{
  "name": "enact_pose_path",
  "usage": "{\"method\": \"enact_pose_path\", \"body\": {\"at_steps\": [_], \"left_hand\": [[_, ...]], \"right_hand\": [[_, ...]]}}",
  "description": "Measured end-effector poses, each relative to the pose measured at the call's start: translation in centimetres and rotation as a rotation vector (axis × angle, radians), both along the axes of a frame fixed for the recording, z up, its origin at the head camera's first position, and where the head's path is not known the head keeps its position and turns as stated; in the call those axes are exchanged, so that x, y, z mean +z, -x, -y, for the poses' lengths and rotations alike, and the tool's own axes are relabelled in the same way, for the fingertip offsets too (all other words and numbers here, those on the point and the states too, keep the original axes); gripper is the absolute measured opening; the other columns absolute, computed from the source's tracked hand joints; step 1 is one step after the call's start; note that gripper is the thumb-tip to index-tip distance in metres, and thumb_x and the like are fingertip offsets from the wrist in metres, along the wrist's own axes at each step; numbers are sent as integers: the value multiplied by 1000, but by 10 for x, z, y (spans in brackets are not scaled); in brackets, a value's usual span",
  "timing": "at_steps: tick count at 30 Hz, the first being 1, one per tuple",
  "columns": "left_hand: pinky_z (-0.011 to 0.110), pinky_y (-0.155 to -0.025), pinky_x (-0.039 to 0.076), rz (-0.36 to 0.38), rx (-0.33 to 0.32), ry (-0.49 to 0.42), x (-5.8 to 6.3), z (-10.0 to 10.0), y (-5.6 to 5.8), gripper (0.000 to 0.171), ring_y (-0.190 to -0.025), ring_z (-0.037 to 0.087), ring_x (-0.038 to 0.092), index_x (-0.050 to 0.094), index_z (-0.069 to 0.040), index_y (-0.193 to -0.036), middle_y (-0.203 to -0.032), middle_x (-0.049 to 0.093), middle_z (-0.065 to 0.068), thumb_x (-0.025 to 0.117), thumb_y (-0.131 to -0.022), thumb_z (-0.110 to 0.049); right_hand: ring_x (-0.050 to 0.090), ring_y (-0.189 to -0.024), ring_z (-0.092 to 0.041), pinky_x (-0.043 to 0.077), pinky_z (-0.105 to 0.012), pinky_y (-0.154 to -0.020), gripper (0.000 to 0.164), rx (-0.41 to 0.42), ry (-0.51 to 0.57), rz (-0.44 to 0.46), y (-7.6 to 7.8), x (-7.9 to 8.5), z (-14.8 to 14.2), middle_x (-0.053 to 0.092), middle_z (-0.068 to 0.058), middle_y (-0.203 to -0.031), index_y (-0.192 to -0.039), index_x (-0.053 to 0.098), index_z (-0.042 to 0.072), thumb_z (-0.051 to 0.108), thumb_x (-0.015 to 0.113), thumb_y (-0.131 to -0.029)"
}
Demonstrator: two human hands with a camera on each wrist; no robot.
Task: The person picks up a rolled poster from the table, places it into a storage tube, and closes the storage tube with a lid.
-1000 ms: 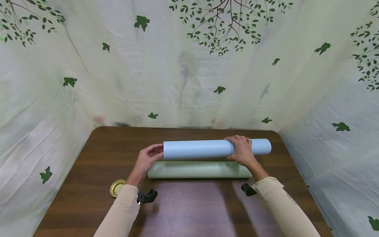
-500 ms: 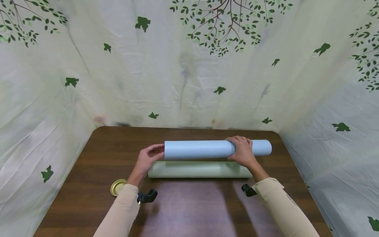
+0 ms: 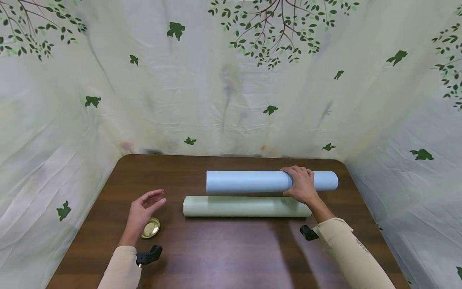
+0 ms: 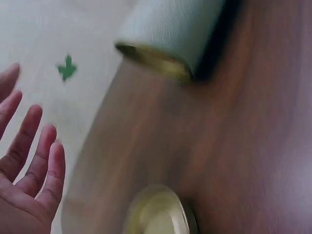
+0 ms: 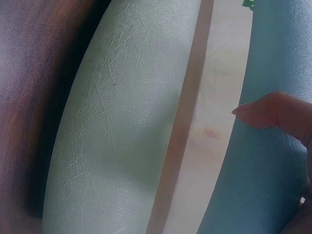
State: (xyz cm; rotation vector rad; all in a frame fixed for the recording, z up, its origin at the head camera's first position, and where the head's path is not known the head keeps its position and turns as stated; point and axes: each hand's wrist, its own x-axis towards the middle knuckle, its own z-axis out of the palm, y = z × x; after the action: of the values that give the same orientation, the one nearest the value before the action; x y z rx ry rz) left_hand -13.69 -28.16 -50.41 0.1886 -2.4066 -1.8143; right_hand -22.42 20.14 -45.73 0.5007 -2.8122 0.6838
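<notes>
My right hand (image 3: 302,184) grips a long light-blue tube (image 3: 245,182) near its right end; the tube lies level above and behind a green one. In the right wrist view, the thumb (image 5: 273,113) presses on the blue tube's textured side. The pale-green tube (image 3: 238,206) lies crosswise on the table. Its left end (image 4: 158,61) looks gold-coloured in the left wrist view, though blurred. Away from both tubes, my left hand (image 3: 142,210) holds nothing, its fingers spread and slightly bent. Just beside it is a round gold lid-like disc (image 3: 150,228).
The brown wooden table (image 3: 231,249) has rounded far corners. White cloth (image 3: 231,92) printed with leaves and branches hangs behind it and on both sides. A black wrist mount (image 3: 149,255) sticks out from the left cuff, another (image 3: 309,233) from the right.
My left hand has left the blue tube's left end and moved left and toward me, near the gold disc. The right hand keeps its hold on the blue tube; the view has shifted slightly.
</notes>
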Motion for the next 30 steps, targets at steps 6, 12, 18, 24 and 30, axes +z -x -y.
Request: {"method": "enact_pose_path", "body": {"at_steps": [6, 12, 18, 24, 30], "left_hand": [[23, -85, 44, 133, 78, 183, -15, 23, -24, 57, -109, 21, 51, 51, -7, -126, -128, 50, 15, 66, -81, -38], [50, -88, 41, 157, 42, 382, -30, 37, -42, 59, -115, 43, 40, 49, -5, -128, -135, 35, 24, 66, -81, -37], [48, -88, 43, 252, -33, 403, -42, 44, -50, 76, -115, 45, 40, 40, -1, -134, -136, 26, 29, 70, -76, -41], [50, -89, 41, 279, -60, 431, -47, 47, -54, 83, -111, 43, 43, 39, -2, -135, -127, 25, 29, 74, -71, -42], [50, -85, 36, 276, -72, 464, -48, 43, -55, 86, -109, 41, 36, 41, -3, -133, -122, 26, 27, 79, -65, -40]], "right_hand": [[42, -109, -36, 19, -56, -92, 70, -15, 6, 26, -1, 1, -1, 56, -13, -115, -117, 59, 12, 18, 86, -52], [43, -108, -36, 19, -56, -92, 70, -12, 10, 9, 0, 1, -2, 56, -13, -114, -117, 59, 12, 17, 85, -52], [43, -107, -36, 19, -55, -92, 69, -11, 23, 3, 2, 3, 0, 56, -13, -114, -117, 59, 13, 15, 85, -53], [43, -107, -36, 19, -55, -91, 69, -14, 28, 7, 3, 5, 2, 55, -14, -115, -117, 58, 12, 15, 85, -53], [44, -106, -35, 20, -54, -91, 70, -25, 22, 6, 5, 7, 3, 56, -13, -115, -117, 58, 14, 16, 86, -53]]}}
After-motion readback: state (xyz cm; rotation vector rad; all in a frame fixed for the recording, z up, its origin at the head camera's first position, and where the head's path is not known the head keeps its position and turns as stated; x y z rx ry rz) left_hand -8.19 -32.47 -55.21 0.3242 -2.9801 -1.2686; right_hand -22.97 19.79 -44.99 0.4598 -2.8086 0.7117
